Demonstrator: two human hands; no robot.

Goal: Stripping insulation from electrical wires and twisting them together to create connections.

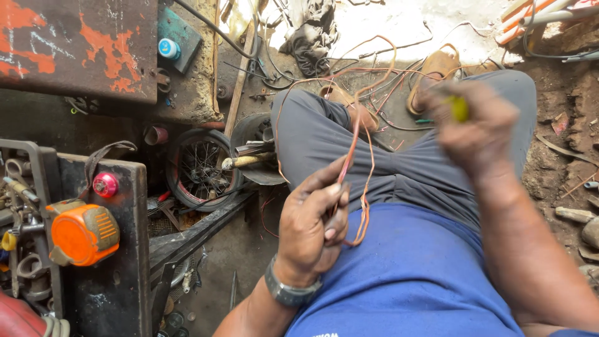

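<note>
Left hand (310, 226) pinches the copper wires (357, 150); right hand (477, 128), blurred at two o'clock, clenches a yellow-handled tool (460, 108). Wires remain tangled, sorting barely begun.

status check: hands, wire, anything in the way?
Left hand pinching thin orange wire. Right hand blurred, gripping yellow-green tool. Wire loops over lap toward loose wires on floor. Nothing between hands.

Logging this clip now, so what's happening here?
A seated person pinches a bundle of thin copper-coloured wires in the left hand, the strands looping up over their lap toward the ground. The right hand, blurred, is closed around a small tool with a yellow-green handle. An orange power tool sits on the dark bench at left.
</note>
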